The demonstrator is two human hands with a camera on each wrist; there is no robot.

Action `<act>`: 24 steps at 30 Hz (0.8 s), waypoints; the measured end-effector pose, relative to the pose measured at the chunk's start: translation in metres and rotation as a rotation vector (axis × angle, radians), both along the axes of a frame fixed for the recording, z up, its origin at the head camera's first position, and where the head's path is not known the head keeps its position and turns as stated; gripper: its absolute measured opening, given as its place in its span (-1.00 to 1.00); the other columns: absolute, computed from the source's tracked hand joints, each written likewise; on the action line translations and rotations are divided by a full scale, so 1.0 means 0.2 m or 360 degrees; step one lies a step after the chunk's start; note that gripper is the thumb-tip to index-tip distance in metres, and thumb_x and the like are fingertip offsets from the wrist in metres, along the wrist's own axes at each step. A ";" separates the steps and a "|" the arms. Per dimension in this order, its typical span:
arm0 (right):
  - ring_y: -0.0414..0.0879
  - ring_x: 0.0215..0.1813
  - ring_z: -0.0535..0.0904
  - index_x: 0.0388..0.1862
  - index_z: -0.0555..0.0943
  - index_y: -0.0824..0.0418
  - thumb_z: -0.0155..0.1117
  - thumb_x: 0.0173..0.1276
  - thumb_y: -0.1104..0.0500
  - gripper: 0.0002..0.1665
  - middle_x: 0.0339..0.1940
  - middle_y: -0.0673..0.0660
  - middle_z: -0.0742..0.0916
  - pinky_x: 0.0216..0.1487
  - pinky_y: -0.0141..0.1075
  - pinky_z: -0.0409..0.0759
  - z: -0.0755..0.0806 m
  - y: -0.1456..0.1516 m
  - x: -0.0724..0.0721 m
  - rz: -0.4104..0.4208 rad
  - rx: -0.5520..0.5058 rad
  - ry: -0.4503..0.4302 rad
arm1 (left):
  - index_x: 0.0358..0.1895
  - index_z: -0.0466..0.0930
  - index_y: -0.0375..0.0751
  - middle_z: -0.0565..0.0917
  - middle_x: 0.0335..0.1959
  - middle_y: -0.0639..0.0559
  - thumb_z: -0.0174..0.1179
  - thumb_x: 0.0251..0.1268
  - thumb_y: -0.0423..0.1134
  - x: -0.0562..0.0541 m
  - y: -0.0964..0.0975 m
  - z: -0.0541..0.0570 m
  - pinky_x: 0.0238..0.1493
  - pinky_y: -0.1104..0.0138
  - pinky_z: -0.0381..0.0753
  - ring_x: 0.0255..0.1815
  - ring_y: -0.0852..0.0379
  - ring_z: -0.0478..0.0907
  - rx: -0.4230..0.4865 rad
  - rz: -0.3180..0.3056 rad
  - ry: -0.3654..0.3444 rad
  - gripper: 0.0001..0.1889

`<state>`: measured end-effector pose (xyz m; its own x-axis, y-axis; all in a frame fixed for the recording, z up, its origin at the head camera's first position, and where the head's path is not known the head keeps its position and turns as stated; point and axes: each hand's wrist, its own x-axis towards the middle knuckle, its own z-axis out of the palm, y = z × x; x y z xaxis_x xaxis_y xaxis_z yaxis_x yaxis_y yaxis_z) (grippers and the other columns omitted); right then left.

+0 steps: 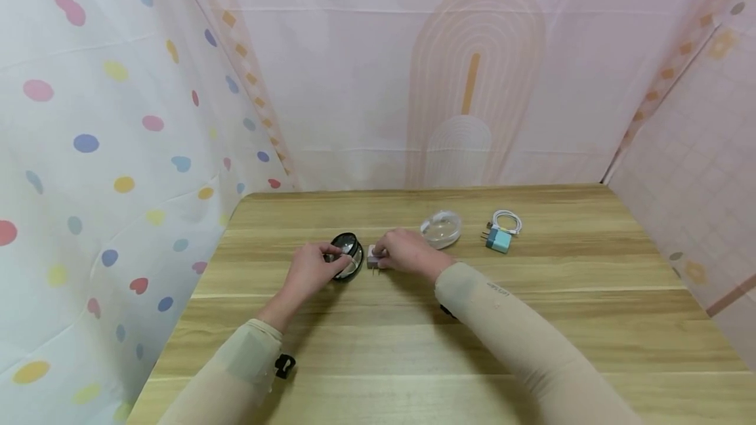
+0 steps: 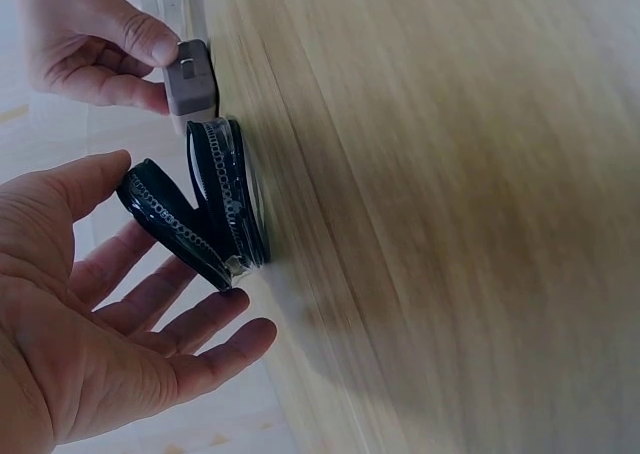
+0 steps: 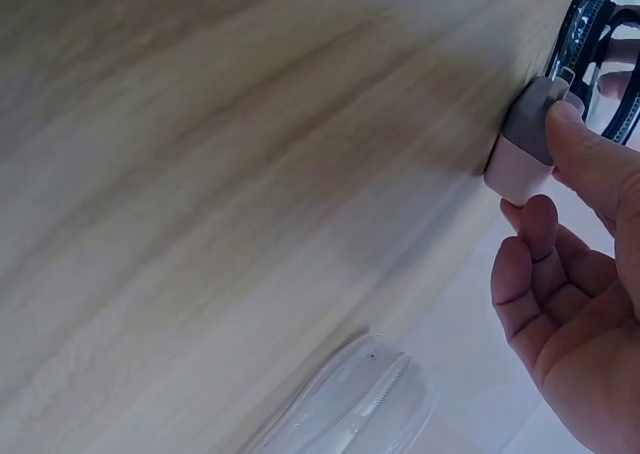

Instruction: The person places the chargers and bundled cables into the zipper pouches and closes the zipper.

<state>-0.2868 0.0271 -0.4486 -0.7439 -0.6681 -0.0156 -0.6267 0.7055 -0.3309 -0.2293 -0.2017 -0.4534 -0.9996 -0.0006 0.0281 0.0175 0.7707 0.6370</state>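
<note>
The head view is bright, soft shadows crossing the table (image 1: 372,359); the 2 wrist views look dimmer and blurrier.

We extend both sleeved forearms (image 1: 514,333) forward. Our left hand (image 1: 311,269) grips with spread fingers (image 2: 207,320); our right hand (image 1: 407,252) pinches.

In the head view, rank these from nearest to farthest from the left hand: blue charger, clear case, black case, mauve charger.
1. Black case: touched by the left hand.
2. Mauve charger: just right of the black case.
3. Clear case: farther right and back.
4. Blue charger: farthest right.
</note>
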 end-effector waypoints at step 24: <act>-0.08 0.00 0.79 0.00 0.87 0.05 0.58 0.37 0.07 -0.75 -0.03 0.03 0.90 0.17 -0.14 0.74 -0.01 -0.02 0.00 -0.0119 -0.0045 -0.0055 | -0.06 0.86 -0.24 0.86 -0.18 -0.14 0.45 0.36 -0.01 0.00 0.00 -0.01 -0.40 0.33 0.49 -0.41 0.13 0.54 0.0007 0.0006 0.0013 -0.65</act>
